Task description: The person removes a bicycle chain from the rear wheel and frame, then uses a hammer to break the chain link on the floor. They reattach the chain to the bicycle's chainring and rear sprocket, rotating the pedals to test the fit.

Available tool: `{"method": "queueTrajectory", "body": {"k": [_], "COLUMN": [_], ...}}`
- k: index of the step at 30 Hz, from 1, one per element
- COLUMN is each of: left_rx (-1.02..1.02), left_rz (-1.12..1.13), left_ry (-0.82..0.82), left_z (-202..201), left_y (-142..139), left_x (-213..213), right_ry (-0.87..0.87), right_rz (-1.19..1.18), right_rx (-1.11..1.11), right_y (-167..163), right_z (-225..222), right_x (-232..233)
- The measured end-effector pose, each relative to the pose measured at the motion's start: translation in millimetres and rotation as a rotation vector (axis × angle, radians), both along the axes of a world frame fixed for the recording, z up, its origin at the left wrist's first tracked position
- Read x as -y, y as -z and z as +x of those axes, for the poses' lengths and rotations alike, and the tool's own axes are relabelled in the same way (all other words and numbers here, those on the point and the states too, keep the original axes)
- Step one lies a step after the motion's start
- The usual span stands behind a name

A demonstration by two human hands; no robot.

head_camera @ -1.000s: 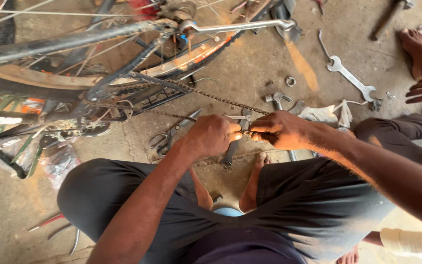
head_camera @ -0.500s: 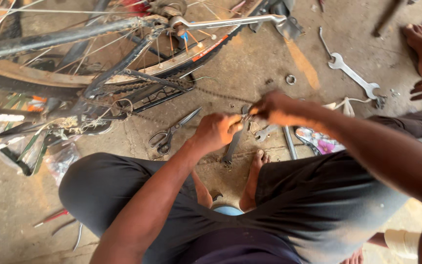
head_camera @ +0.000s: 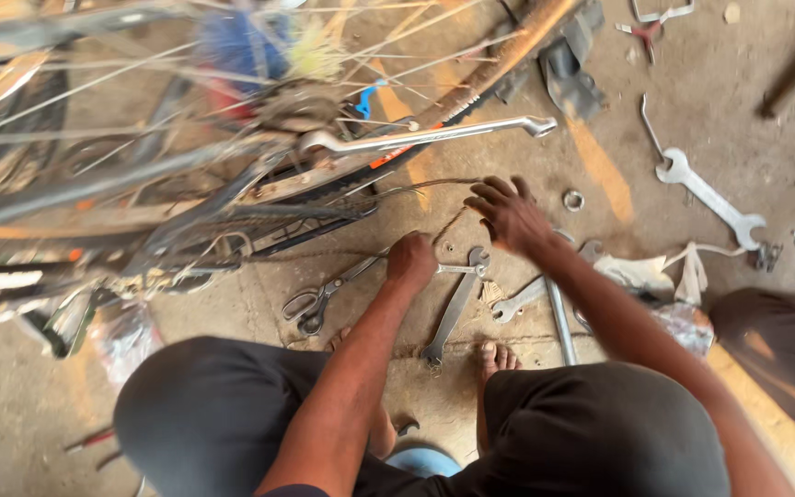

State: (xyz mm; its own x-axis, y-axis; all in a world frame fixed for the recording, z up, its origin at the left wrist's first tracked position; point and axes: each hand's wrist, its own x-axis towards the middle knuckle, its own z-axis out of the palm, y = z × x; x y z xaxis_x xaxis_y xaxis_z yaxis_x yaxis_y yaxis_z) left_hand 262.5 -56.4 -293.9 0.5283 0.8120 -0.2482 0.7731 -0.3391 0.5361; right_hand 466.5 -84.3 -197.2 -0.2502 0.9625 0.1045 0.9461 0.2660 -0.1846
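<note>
Two hands work mid-frame: left hand (head_camera: 413, 260) fisted around a small tool (head_camera: 457, 269), right hand (head_camera: 508, 213) spread open, holding nothing; the bicycle chain (head_camera: 342, 253) hangs slack, unfinished.

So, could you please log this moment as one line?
left hand: closed on small tool | right hand: open, fingers spread above floor | spanner: on floor between hands | scissors: beside left hand

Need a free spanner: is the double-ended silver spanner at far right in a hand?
No, the double-ended silver spanner lies alone on the concrete floor.
</note>
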Motion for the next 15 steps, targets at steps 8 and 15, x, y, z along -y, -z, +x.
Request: {"method": "queueTrajectory", "body": {"k": [8, 15], "left_rx": [-0.024, -0.065], "left_rz": [-0.178, -0.235], "left_ry": [-0.129, -0.087], "left_z": [-14.7, -16.4], "left_y": [42.5, 62.3], "left_x": [0.5, -3.9], "right_ry": [0.86, 1.155], "right_rz": [-0.067, -0.506], "right_rx": [-0.235, -0.963], "right_y": [68.2, 100.5], "right_z": [-3.9, 26.3], "right_x": [135.7, 142.2]}}
